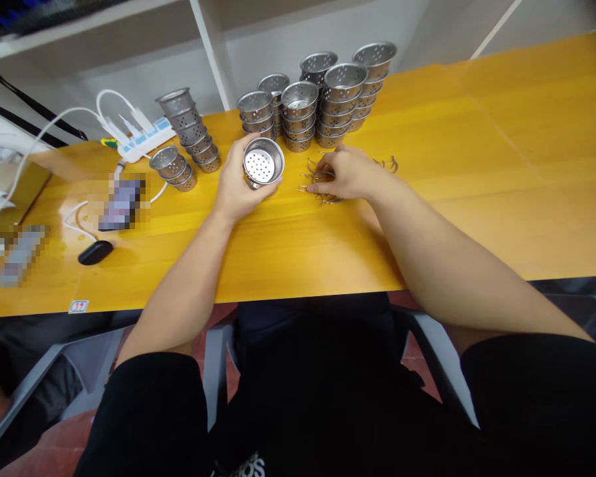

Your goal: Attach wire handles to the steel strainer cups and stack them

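Observation:
My left hand [234, 182] is wrapped around a perforated metal cup [261, 163], whose open top faces me and shows a bottom full of small holes. To its right, my right hand [345, 173] is over a small pile of thin bent wire hooks [330, 197], with thumb and fingers curled in a pinch at the wires. The hand covers part of the pile, and a few wire ends [391, 164] show beyond its far side. Behind both hands stand several stacks of similar perforated cups [299, 114].
More cups [191, 129] are stacked at the left, with a short stack [173, 169] before them. A white power strip [146, 140] with cables, a blurred phone [122, 205] and a black oval device [95, 252] lie further left. A wall and shelf divider [211, 53] border the yellow table [298, 258].

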The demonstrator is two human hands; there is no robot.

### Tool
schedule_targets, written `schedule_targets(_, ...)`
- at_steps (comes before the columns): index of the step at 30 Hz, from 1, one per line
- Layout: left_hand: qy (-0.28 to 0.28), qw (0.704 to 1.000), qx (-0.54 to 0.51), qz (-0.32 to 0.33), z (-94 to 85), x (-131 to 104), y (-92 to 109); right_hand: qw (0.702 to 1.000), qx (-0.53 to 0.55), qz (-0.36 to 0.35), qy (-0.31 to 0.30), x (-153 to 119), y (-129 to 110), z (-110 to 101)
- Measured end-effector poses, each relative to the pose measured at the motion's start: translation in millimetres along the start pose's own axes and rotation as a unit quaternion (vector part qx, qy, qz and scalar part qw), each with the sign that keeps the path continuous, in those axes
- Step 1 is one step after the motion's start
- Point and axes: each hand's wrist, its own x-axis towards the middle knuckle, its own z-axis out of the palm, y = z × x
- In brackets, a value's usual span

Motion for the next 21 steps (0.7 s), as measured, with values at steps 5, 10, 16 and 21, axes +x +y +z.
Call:
schedule_targets(5, 0.019, 1.000, -0.004, -0.022, -9.5, -0.8, -5.2, 0.999, 0.020, 0.007, -0.027, -2.6, -14.1, -4.2)
schedule_targets(10, 0.017, 1.000, -0.009, -0.023, -8.6, -1.3, -6.4, 1.000, 0.002, 0.017, -0.021, -5.9, -25.1, -7.1)
schedule_targets(16, 0.002, 0.999, -0.019, -0.035, -5.2, -3.5, -1.9, 0.999, 0.020, 0.028, -0.011, -9.2, -32.2, -11.4)
schedule_targets(21, 0.003, 0.999, -0.030, -0.021, -4.2, -5.2, -6.8, 0.999, 0.022, 0.038, -0.003, -12.7, -42.4, -19.1)
